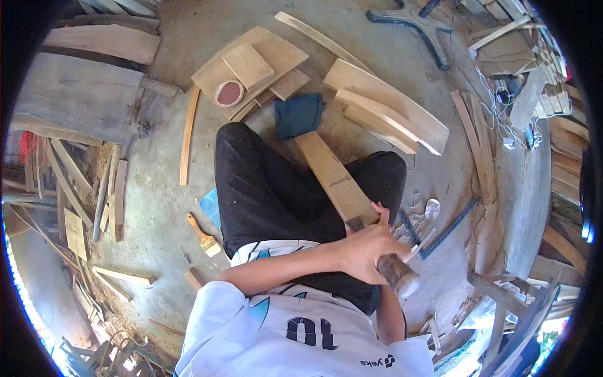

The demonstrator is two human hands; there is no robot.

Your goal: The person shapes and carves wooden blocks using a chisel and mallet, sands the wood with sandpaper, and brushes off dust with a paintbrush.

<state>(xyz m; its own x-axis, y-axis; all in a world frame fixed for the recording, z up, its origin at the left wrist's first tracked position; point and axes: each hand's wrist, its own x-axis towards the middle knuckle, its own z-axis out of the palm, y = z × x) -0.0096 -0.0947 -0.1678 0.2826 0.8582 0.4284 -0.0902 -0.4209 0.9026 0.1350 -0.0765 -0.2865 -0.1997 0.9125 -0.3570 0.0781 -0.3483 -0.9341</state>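
1. Nearest: the left hand [365, 251], at 4 o'clock from centre view, is closed around a round, wood-like tool [399, 276]. Only its blunt, pale-ended length shows below the fist; the rest is covered, so its type cannot be confirmed.
2. The right forearm [391, 322], at 5 o'clock, runs up behind the tool. The right hand is largely or wholly concealed; its grip cannot be determined. Fingertips [381, 212] show beside the board's near end, but which hand owns them is unclear.
3. The long board [336, 179] lies across the lap, running from 12 to 4 o'clock. The left hand hides its near end, where a dark patch is hard to identify.
4. On the floor [157, 207], at 8 o'clock: a brush [204, 237], bristles toward the body. A blue item [211, 207] above it is partly hidden by the leg.
5. At 12 o'clock, a dark cloth [299, 115] lies just beyond the board.
6. At 11 o'clock, stacked panels [282, 53] carry a reddish-faced disc [228, 94]; the lower pieces are partly covered.
7. Between 1 and 2 o'clock: curved boards [389, 103], overlapping.
8. Farthest, at 1 o'clock: a legged metal base [414, 24], cut off by the upper edge.
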